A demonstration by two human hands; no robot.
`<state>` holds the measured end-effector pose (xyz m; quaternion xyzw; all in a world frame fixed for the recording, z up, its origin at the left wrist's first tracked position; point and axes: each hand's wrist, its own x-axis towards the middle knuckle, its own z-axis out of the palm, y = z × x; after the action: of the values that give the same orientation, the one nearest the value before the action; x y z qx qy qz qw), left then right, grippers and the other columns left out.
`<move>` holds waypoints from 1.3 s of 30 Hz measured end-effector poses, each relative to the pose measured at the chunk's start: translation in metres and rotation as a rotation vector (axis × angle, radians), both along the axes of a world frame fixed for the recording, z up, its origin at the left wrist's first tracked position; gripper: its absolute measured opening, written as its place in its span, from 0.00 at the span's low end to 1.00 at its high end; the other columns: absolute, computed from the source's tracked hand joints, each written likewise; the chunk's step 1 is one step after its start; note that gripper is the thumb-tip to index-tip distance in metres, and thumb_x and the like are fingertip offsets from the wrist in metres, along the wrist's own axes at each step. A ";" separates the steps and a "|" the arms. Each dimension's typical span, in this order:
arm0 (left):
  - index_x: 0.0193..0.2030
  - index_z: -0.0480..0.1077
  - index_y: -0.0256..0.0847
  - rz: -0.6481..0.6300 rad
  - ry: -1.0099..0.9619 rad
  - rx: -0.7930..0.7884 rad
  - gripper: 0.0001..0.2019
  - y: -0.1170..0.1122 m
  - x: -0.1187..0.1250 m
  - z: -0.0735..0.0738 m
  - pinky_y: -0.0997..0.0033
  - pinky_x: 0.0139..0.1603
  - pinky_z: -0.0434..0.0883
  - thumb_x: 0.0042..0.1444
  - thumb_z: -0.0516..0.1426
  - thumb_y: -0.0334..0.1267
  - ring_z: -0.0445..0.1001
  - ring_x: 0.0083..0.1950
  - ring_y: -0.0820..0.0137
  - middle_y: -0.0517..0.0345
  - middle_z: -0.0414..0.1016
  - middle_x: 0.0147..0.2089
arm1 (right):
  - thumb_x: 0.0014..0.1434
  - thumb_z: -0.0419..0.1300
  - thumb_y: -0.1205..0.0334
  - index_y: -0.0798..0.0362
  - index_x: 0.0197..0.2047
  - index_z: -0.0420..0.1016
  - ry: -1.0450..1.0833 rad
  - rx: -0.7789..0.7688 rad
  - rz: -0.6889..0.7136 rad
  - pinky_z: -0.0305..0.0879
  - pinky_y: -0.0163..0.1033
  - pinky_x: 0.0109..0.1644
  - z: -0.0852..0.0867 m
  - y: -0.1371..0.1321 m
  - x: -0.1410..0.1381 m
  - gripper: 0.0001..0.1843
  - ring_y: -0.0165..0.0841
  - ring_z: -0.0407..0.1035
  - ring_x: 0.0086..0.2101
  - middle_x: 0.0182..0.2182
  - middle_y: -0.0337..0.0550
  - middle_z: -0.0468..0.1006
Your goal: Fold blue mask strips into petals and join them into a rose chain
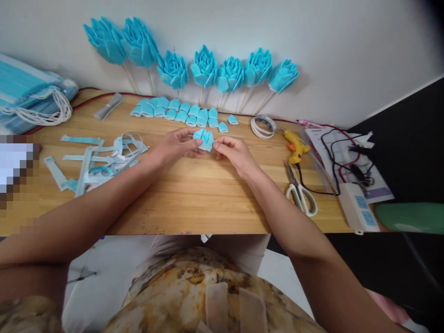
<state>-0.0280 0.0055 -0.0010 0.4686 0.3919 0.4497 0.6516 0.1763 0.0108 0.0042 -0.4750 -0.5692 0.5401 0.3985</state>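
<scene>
1. The left hand (pixel 178 146) holds a folded light-blue fabric piece (pixel 207 140) from its left side; the grip is closed on it, thumb in front and fingers partly hidden behind.
2. The right hand (pixel 238 155) meets the same piece at its right edge, its grip drawn to a narrow pinch of thumb and forefinger.
3. The piece sits between the two hands, above the middle of the wooden worktop (pixel 208 199), with creases running down its face.
4. Just beyond the hands, folded blue petals (pixel 202 118) lie closely packed in rows, some overlapping; two loose petals (pixel 232 120) lie to the right of them.
5. Behind the rows, seven blue fabric flowers (pixel 204 68) on thin sticks lean at the white wall (pixel 222 23).
6. Left of the hands, pale-blue strips and scraps (pixel 86 166) lie in a loose tangle. Farther back are a thin grey bundle (pixel 109 105) and a stack of blue face masks (pixel 24 88) with white ear loops.
7. To the right stand a roll of white tape (pixel 262 133), a yellow glue gun (pixel 294 147) and white-handled scissors (pixel 294 185), whose blades point away from the person. A white power strip (pixel 357 208) lies near the worktop's front edge.
</scene>
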 end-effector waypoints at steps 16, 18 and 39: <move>0.57 0.71 0.37 0.088 0.131 0.092 0.25 0.001 0.003 -0.005 0.66 0.42 0.81 0.51 0.67 0.28 0.84 0.36 0.67 0.57 0.83 0.38 | 0.53 0.67 0.43 0.49 0.35 0.78 0.010 -0.024 -0.022 0.70 0.32 0.34 0.003 -0.003 0.001 0.17 0.31 0.71 0.38 0.38 0.42 0.80; 0.58 0.71 0.37 0.080 0.187 0.142 0.25 -0.002 0.004 -0.003 0.68 0.42 0.80 0.52 0.66 0.29 0.83 0.36 0.69 0.57 0.83 0.38 | 0.55 0.67 0.44 0.49 0.38 0.79 -0.004 0.057 0.009 0.70 0.34 0.40 0.001 -0.003 0.000 0.18 0.32 0.72 0.41 0.40 0.41 0.80; 0.27 0.71 0.38 -0.062 0.523 0.289 0.11 -0.006 0.000 0.007 0.75 0.30 0.64 0.53 0.61 0.43 0.69 0.26 0.75 0.61 0.71 0.24 | 0.51 0.63 0.49 0.50 0.28 0.67 -0.106 0.183 0.028 0.51 0.36 0.34 -0.009 0.000 -0.005 0.15 0.27 0.56 0.28 0.24 0.32 0.64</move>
<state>-0.0277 -0.0006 0.0056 0.6681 0.4637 0.3447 0.4687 0.1718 0.0105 -0.0047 -0.4567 -0.6429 0.4655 0.4018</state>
